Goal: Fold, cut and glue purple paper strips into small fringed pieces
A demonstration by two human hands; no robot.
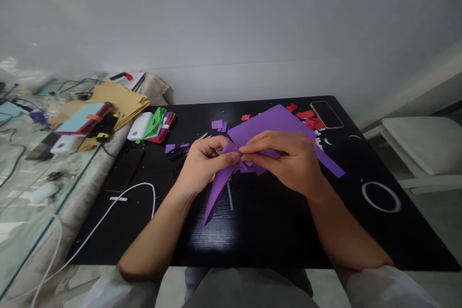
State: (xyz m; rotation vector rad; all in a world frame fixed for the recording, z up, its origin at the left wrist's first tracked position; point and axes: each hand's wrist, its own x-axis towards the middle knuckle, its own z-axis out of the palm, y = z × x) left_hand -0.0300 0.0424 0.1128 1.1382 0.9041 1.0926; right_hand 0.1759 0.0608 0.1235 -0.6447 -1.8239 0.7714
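Pinching a folded purple paper (217,191), two hands meet over the middle of the black table (274,231). The left hand (205,160) has its thumb on top of the paper, and its other fingers are curled and partly hidden. The right hand (294,159) squeezes its thumb and pointing finger close together at the paper's top end, right beside the left thumb. The paper slants down toward the person and gets thin at its low end. I cannot tell if that tip touches the table.

Behind the right hand lies a big purple sheet (267,122). Little purple pieces (217,125) sit to the left of it, and red scraps (306,115) sit near its right side, next to a phone (327,114). Scissors (175,154) with dark handles lie just beside the left hand, partly covered. A white ring (398,201) lies near the table's right edge.
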